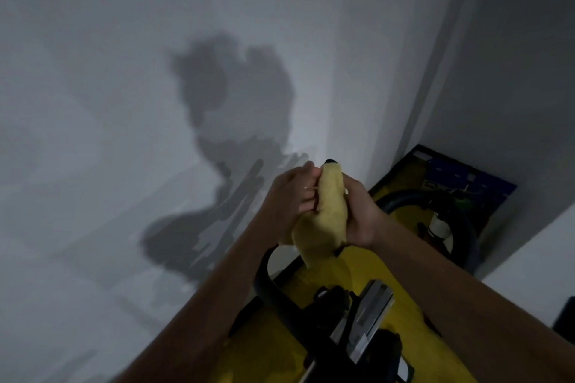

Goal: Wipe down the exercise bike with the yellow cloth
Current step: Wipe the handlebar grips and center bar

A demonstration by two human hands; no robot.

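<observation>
A pale wall fills the view above and left of the fingers, carrying a dark shadow up and left of them. Below the fingers a yellow mat covers the floor. To their right, in the corner, a blue board leans on the wall, with a white bottle just below it.

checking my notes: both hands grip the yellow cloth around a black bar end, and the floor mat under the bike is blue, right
Not quite: the mat under the bike is yellow, not blue, as the head view shows. The rest stands: the left hand and right hand both grip the yellow cloth around a black bar end.
</observation>
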